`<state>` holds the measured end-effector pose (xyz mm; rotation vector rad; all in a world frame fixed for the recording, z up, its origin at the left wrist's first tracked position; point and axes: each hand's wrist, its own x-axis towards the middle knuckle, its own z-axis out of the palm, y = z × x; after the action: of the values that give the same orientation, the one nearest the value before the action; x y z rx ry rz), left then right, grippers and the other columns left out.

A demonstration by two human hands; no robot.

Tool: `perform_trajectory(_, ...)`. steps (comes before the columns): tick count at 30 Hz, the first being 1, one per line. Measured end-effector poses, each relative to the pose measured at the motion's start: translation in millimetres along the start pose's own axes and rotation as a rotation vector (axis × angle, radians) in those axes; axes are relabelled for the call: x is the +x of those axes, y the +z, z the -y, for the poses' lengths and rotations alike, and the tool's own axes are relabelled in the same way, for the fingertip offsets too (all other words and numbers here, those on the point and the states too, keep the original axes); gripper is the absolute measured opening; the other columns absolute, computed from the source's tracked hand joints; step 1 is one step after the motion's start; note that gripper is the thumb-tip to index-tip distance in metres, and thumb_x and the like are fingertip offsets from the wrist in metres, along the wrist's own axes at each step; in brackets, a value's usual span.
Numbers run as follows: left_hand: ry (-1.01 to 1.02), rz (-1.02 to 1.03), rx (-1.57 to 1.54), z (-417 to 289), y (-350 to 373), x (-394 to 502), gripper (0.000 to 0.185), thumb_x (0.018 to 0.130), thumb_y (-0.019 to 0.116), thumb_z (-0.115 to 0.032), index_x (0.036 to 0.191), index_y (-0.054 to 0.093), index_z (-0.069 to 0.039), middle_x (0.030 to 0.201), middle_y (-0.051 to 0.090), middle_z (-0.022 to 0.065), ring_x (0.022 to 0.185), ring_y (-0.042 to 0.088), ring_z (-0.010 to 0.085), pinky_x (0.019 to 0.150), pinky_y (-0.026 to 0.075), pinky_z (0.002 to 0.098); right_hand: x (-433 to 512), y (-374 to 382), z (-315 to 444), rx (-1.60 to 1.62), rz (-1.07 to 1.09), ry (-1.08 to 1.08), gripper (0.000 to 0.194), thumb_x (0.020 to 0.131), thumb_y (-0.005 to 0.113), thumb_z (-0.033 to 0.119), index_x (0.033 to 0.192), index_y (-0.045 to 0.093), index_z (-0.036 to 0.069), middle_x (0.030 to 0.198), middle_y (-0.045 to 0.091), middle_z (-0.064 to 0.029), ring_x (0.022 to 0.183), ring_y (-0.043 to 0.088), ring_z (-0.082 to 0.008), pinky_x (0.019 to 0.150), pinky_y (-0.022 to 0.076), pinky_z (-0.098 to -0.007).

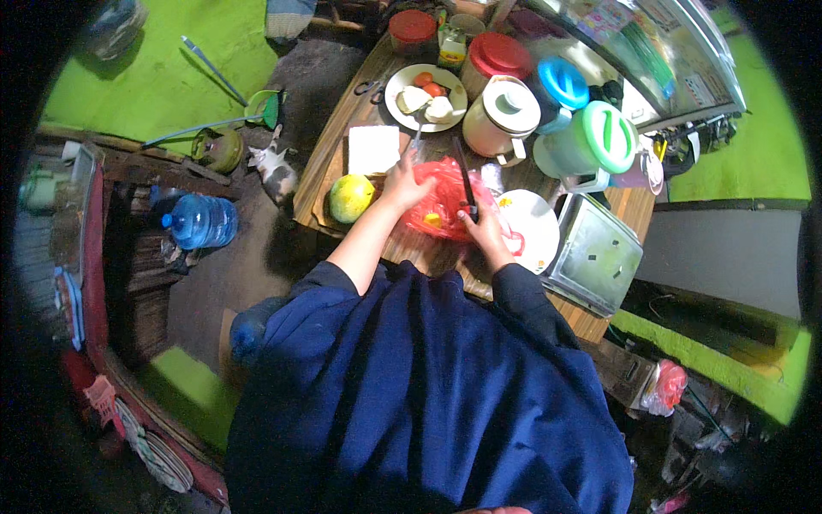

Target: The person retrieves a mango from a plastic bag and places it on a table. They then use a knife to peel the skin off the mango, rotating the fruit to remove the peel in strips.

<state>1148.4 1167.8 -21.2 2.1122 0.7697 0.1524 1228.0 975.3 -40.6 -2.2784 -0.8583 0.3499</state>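
Observation:
On the wooden table, a thin red plastic bag [437,193] lies between my hands, with a small yellow piece [432,220] showing through or in it. My left hand [403,183] touches the bag's left side with the thumb spread over it; its grip is unclear. My right hand [485,225] holds what looks like a dark-bladed knife [465,173], pointing away from me over the bag. Left of my left hand, a round yellow-green fruit [351,198] rests on a brown board [319,199]. Right of my right hand lies a white plate [536,225] with a floral rim.
A plate [399,115] of tomatoes and white pieces stands farther back, with scissors [369,88] beside it. A white rectangular block [374,150], lidded jugs [507,112] and a metal-lidded box [597,254] surround the work area. A cat [275,170] lies on the floor at left.

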Motion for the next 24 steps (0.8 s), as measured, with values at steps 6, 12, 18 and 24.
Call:
perform_trajectory(6, -0.003, -0.156, 0.169, 20, -62, -35, 0.106, 0.058, 0.079, -0.037, 0.137, 0.014, -0.01, 0.133, 0.03, 0.0251, 0.122, 0.033, 0.0392, 0.102, 0.029, 0.0444, 2, -10, -14, 0.437, 0.077, 0.289, 0.038, 0.078, 0.067, 0.027, 0.106, 0.054, 0.005, 0.082, 0.065, -0.0113, 0.076, 0.065, -0.0229, 0.07, 0.0495, -0.034)
perform_trajectory(12, -0.334, -0.034, 0.492, 56, -66, -55, 0.103, 0.057, 0.079, -0.034, 0.136, 0.016, -0.014, 0.133, 0.03, 0.0256, 0.119, 0.037, 0.0411, 0.1, 0.032, 0.0462, -12, -20, 1, 0.595, 0.157, 0.248, 0.03, 0.079, 0.066, 0.022, 0.1, 0.055, 0.004, 0.078, 0.064, -0.0053, 0.068, 0.063, -0.013, 0.066, 0.0494, -0.0274)
perform_trajectory(18, -0.203, -0.087, -0.214, 88, -80, -68, 0.095, 0.058, 0.079, -0.029, 0.134, 0.023, -0.012, 0.129, 0.037, 0.0194, 0.117, 0.041, 0.0307, 0.097, 0.036, 0.0412, -18, -32, 30, 0.494, 0.285, 0.257, 0.022, 0.081, 0.063, 0.02, 0.097, 0.059, 0.006, 0.079, 0.065, -0.0035, 0.069, 0.062, -0.0121, 0.064, 0.0478, -0.0257)
perform_trajectory(24, 0.057, 0.07, -0.947, 22, -74, -102, 0.093, 0.058, 0.079, -0.015, 0.133, 0.025, -0.008, 0.125, 0.04, 0.0101, 0.116, 0.041, 0.0223, 0.099, 0.033, 0.0363, -21, -42, 70, 1.028, 0.559, 0.46, 0.039, 0.086, 0.056, 0.03, 0.118, 0.05, 0.009, 0.105, 0.06, -0.0071, 0.071, 0.063, -0.0165, 0.049, 0.0456, -0.0233)
